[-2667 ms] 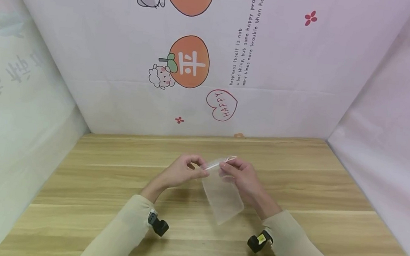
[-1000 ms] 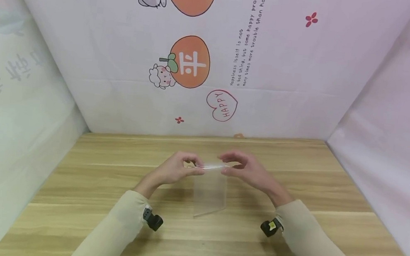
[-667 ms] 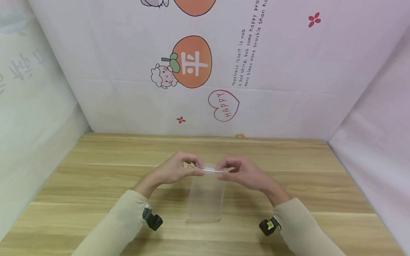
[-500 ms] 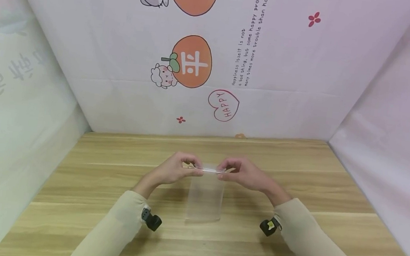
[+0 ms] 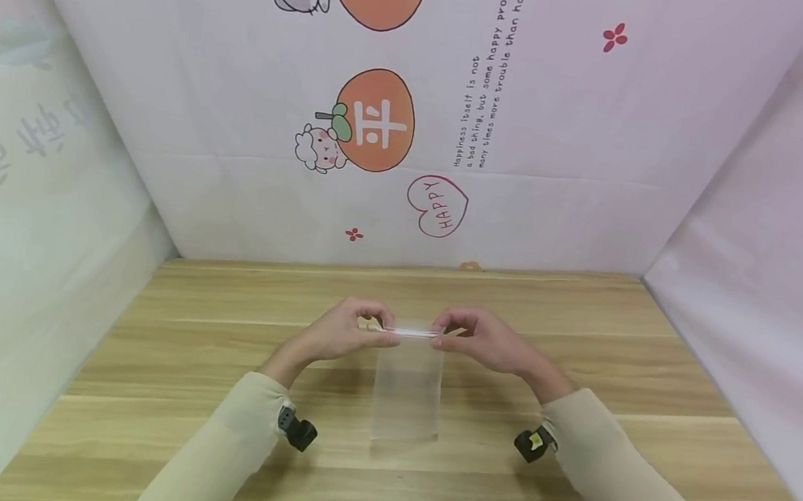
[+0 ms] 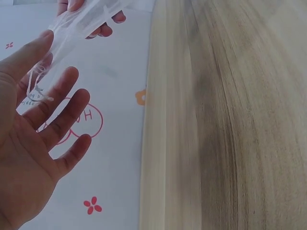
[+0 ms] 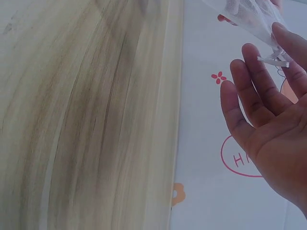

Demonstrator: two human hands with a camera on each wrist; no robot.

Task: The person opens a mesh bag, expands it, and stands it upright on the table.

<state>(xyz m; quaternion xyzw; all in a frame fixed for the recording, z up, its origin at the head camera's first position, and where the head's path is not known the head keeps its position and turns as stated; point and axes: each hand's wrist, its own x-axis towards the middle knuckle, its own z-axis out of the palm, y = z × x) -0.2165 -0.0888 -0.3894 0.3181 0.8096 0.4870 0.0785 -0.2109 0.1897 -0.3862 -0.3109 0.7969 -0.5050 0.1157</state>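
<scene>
A sheer white drawstring bag hangs by its top edge over the table in the head view. At its upper left corner my left hand pinches the edge between thumb and fingers. Opposite it, my right hand pinches the upper right corner. Thin white cord loops out by the left thumb in the left wrist view. A short white cord end sticks out by the right thumb in the right wrist view. The other fingers of both hands are spread loosely. Nothing shows inside the bag.
The wooden table runs back to a white printed sheet. More white sheeting stands along the left and right sides. A small black camera is strapped at each sleeve cuff.
The bag hung aslant earlier and now hangs nearly straight, its top edge level. My right hand loosened, then pinched the right corner, and has since shifted slightly right. The left hand kept its pinch.
</scene>
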